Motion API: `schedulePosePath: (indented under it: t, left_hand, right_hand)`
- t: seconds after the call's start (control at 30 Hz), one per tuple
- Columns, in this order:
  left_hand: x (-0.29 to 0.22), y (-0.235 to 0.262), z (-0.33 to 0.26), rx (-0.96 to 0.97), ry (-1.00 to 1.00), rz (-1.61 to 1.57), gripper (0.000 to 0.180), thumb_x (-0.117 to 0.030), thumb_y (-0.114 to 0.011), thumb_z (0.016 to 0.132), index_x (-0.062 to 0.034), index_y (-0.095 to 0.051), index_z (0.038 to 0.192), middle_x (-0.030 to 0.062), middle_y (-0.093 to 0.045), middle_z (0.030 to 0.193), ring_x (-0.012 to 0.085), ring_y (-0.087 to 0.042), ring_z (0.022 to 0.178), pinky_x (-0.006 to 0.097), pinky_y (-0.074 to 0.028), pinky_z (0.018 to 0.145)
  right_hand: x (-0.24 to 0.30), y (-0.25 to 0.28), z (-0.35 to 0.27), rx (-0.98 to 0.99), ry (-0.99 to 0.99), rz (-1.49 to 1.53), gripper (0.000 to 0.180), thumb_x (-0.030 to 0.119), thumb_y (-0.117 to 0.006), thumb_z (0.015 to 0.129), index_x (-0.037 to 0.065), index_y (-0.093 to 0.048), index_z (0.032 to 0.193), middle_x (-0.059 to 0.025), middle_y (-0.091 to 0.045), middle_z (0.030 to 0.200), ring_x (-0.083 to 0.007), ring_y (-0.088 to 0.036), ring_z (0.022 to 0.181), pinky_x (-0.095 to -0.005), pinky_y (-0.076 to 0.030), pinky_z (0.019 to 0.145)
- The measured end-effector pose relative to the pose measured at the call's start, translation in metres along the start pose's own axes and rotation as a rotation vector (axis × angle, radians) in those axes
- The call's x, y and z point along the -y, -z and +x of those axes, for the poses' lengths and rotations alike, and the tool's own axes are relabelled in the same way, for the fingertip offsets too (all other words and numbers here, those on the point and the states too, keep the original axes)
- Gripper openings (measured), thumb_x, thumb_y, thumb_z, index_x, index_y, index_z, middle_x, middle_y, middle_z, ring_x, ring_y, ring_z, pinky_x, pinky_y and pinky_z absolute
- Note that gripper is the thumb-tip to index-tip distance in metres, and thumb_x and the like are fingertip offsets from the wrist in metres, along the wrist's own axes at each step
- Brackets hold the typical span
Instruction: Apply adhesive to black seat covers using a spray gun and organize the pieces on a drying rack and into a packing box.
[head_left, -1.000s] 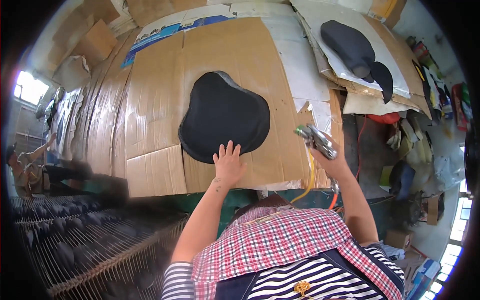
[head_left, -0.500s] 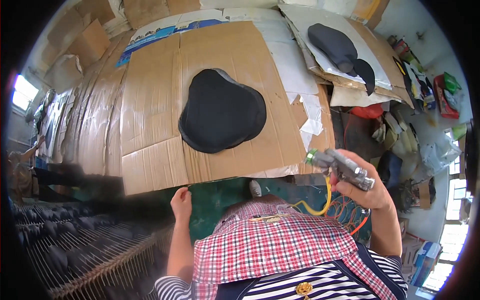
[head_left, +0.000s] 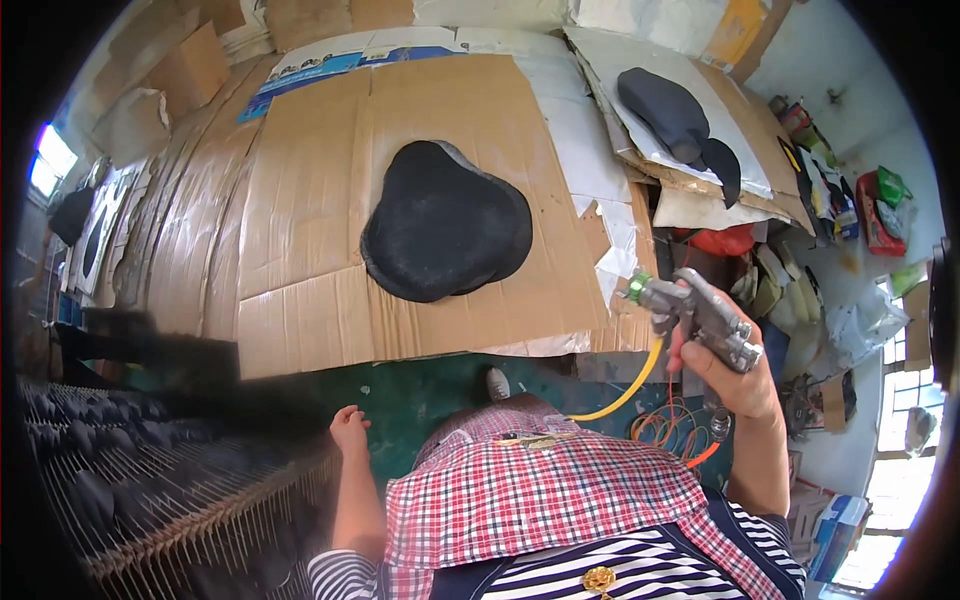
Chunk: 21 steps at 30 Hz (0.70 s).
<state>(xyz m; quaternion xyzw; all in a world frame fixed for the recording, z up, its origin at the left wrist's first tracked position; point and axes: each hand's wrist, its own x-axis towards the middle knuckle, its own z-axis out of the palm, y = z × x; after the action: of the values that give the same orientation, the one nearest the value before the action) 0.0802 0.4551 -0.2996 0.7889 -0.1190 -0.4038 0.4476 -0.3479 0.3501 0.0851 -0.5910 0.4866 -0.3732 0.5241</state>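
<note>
1. Your left hand (head_left: 350, 430) hangs half-open, fingers loosely bent, over the green floor (head_left: 410, 395).
2. The black, rounded, three-lobed pad (head_left: 450, 225) lies on the flat brown cardboard sheet (head_left: 300, 220), apart from both hands.
3. A thin yellow hose (head_left: 630, 395) curves up beneath the silver-grey metal spray gun (head_left: 706, 318) with a green nozzle ring.
4. Your right hand (head_left: 742, 385) grips that gun, its nozzle facing left.
</note>
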Motion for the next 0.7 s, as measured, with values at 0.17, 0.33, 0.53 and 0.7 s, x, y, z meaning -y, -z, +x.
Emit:
schedulePosePath:
  t: [0.17, 0.33, 0.53, 0.7]
  left_hand:
    - [0.003, 0.009, -0.002, -0.044, 0.064, -0.035, 0.019, 0.000, -0.051, 0.080, 0.0004, -0.059, 0.097, 0.0091, -0.061, 0.081, 0.0134, -0.057, 0.055, 0.023, -0.044, 0.050]
    - [-0.005, 0.008, 0.002, -0.075, 0.056, -0.071, 0.020, -0.002, -0.051, 0.081, -0.0008, -0.060, 0.098, 0.0080, -0.062, 0.081, 0.0129, -0.057, 0.057, 0.022, -0.042, 0.049]
    - [-0.021, -0.008, 0.004, -0.051, 0.022, -0.119, 0.018, -0.005, -0.053, 0.083, -0.0011, -0.060, 0.098, 0.0074, -0.062, 0.082, 0.0127, -0.059, 0.060, 0.022, -0.043, 0.051]
    - [-0.039, -0.010, 0.001, -0.067, -0.028, -0.136, 0.016, -0.004, -0.053, 0.083, -0.0018, -0.060, 0.098, 0.0067, -0.062, 0.081, 0.0118, -0.059, 0.060, 0.021, -0.043, 0.053]
  right_hand:
    - [0.006, 0.021, -0.018, -0.051, -0.113, -0.168, 0.051, 0.001, -0.061, 0.081, -0.001, -0.042, 0.129, -0.0046, -0.059, 0.094, -0.0084, -0.055, 0.077, -0.0222, -0.047, 0.068]
    - [0.004, 0.016, -0.015, 0.162, -0.152, 0.031, 0.052, -0.002, -0.062, 0.079, -0.003, -0.043, 0.127, -0.0054, -0.058, 0.093, -0.0089, -0.055, 0.081, -0.0231, -0.047, 0.071]
    - [-0.005, -0.012, 0.028, 0.096, 0.001, 0.015, 0.055, 0.004, -0.062, 0.079, -0.002, -0.039, 0.130, -0.0087, -0.058, 0.083, -0.0127, -0.057, 0.071, -0.0259, -0.047, 0.065]
    - [-0.012, 0.007, 0.039, -0.047, 0.041, 0.013, 0.051, 0.003, -0.062, 0.081, -0.002, -0.041, 0.128, -0.0044, -0.058, 0.090, -0.0085, -0.056, 0.075, -0.0234, -0.049, 0.067]
